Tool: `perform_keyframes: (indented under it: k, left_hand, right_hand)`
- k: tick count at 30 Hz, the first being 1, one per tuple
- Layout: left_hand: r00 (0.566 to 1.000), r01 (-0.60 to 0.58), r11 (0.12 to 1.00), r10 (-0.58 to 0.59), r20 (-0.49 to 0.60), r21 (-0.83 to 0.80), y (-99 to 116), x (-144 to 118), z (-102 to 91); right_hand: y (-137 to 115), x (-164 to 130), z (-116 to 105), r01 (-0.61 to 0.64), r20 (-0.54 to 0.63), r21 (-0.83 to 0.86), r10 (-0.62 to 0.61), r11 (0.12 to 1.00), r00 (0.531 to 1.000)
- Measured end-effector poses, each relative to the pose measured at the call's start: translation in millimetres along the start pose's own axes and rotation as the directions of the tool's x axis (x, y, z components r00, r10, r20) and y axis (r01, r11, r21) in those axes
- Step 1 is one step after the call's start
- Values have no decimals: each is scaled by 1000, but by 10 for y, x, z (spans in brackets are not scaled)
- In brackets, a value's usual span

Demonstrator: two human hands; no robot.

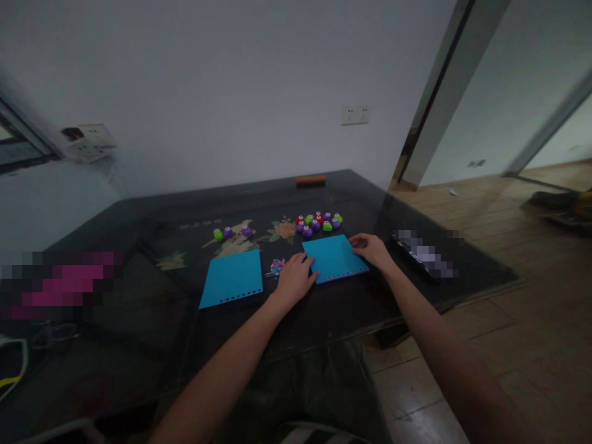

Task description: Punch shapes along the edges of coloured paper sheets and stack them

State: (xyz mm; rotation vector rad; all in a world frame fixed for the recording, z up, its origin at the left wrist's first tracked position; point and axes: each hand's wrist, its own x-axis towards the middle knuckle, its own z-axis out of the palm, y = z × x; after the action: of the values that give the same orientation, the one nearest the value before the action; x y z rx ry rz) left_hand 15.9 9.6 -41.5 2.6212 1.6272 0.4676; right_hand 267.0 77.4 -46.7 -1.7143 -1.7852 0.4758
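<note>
A blue loose-leaf sheet [335, 259] with punched holes along its near edge lies on the dark table, between my two hands. My left hand [296, 275] grips its left edge, with the thumb near the lower corner and the fingers further up. At the upper right edge, my right hand [368, 249] has its thumb and fingers closed on the sheet. A second blue punched sheet [234, 277] lies flat to the left. Between the two sheets is a small pile of pink, white and blue sticks [276, 267], partly hidden by my left hand.
Several red, green and purple eyed toys [318, 223] cluster behind the right sheet; a green one [217, 234] and two purple ones stand further left. A brown roll [311, 180] lies at the back. A dark blurred object [419, 256] lies right, a pink one [69, 283] left.
</note>
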Motion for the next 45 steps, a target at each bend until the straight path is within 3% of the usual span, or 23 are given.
perform_keyframes:
  k: [14, 45]
  left_hand:
    - [1000, 14, 1000, -13, 16, -17, 10, -6, -26]
    - [1000, 19, 999, -19, 19, -31, 1, -10, -17]
  right_hand:
    - [4, 3, 8, 13, 8, -58, -13, 998, 1000]
    - [17, 11, -12, -7, -11, 18, 7, 1000, 1000]
